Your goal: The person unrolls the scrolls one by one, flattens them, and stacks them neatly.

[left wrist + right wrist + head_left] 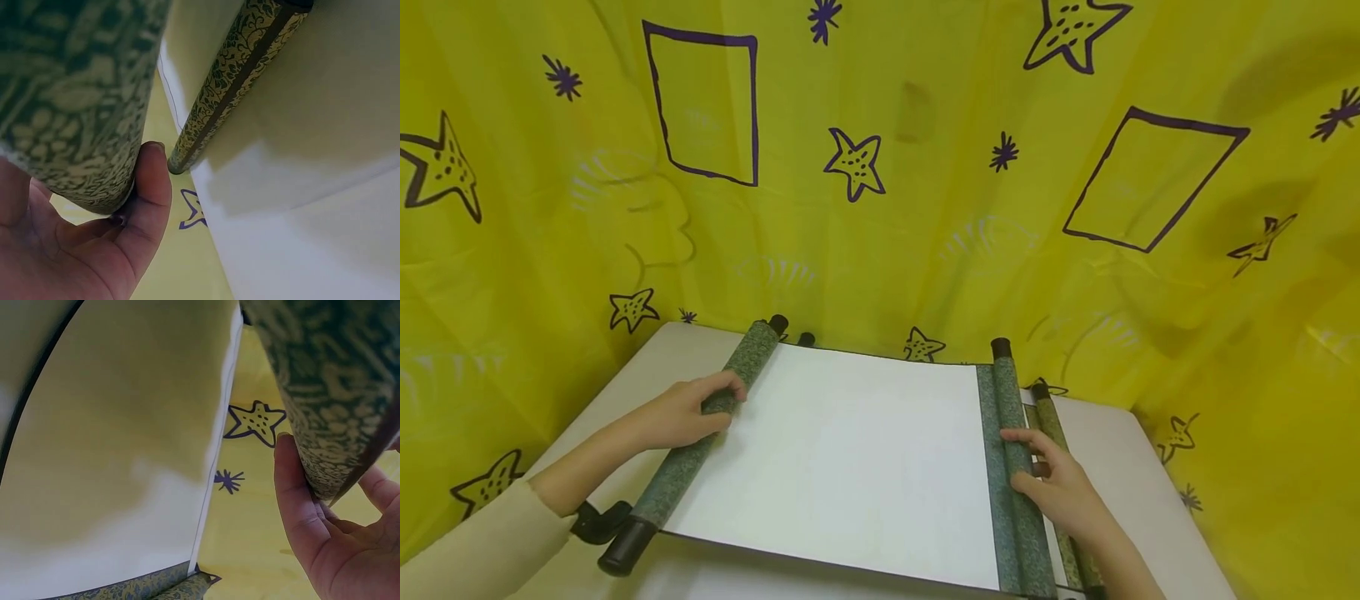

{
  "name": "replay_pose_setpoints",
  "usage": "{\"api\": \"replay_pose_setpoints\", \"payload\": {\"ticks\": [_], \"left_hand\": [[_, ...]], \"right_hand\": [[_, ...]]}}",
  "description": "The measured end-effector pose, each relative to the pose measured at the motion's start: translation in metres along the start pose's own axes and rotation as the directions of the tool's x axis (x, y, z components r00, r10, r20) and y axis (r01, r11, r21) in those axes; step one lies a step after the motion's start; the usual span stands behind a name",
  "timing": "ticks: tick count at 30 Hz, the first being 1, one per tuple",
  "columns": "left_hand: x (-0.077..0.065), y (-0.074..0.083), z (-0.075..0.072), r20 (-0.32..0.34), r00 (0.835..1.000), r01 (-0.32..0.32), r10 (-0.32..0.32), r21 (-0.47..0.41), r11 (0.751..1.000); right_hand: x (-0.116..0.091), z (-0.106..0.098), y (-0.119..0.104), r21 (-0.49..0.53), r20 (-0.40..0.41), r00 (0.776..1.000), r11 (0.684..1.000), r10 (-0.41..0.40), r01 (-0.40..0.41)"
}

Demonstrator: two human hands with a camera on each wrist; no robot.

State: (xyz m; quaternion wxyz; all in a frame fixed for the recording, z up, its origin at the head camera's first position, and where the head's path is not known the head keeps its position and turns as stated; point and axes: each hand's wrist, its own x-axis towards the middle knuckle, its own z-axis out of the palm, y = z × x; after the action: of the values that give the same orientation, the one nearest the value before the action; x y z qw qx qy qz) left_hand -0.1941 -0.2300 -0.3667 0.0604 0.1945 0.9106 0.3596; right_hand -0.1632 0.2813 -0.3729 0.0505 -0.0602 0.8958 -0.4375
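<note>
A hanging scroll is partly unrolled in the head view, its blank white sheet (850, 467) stretched between two green patterned rolls with black end knobs. My left hand (688, 412) grips the left roll (677, 483), thumb and fingers on opposite sides. Around the right roll (1009, 392) curl the fingers and thumb of my right hand (1060, 487). Close up, the left wrist view has the flowered roll (75, 106) resting in the palm. The right wrist view likewise shows the patterned roll (337, 394) between thumb and fingers.
A second scroll lies beneath, its gold-green roll (1054, 433) right of the held one and a black knob (806, 339) at the back. The white table (1120, 467) supports it. A yellow curtain (880, 250) with drawn stars hangs behind and at both sides.
</note>
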Motion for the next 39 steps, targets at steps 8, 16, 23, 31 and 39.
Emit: {"api": "replay_pose_setpoints", "payload": {"ticks": [8,16,23,31,39], "left_hand": [[0.001,-0.004,-0.002,-0.012,1.000,-0.022,0.023,0.055,0.998],[0.000,-0.012,-0.002,-0.007,1.000,0.012,-0.011,0.069,0.998],[-0.001,-0.014,-0.006,-0.024,1.000,-0.006,0.008,0.068,0.998],[-0.004,-0.008,-0.008,0.007,1.000,0.019,-0.019,0.051,0.999],[-0.007,-0.004,-0.011,-0.005,1.000,0.028,-0.028,0.065,0.998]], "right_hand": [[0.000,-0.002,0.000,-0.019,0.005,1.000,1.000,0.009,-0.009],[0.000,-0.001,0.004,-0.049,-0.011,1.000,0.999,-0.015,0.014],[-0.001,-0.002,0.007,-0.080,-0.024,1.000,0.997,-0.013,0.012],[-0.002,-0.005,0.012,-0.088,-0.011,1.000,0.996,0.011,-0.012],[-0.002,-0.006,0.015,-0.092,-0.006,1.000,0.996,-0.004,0.003]]}}
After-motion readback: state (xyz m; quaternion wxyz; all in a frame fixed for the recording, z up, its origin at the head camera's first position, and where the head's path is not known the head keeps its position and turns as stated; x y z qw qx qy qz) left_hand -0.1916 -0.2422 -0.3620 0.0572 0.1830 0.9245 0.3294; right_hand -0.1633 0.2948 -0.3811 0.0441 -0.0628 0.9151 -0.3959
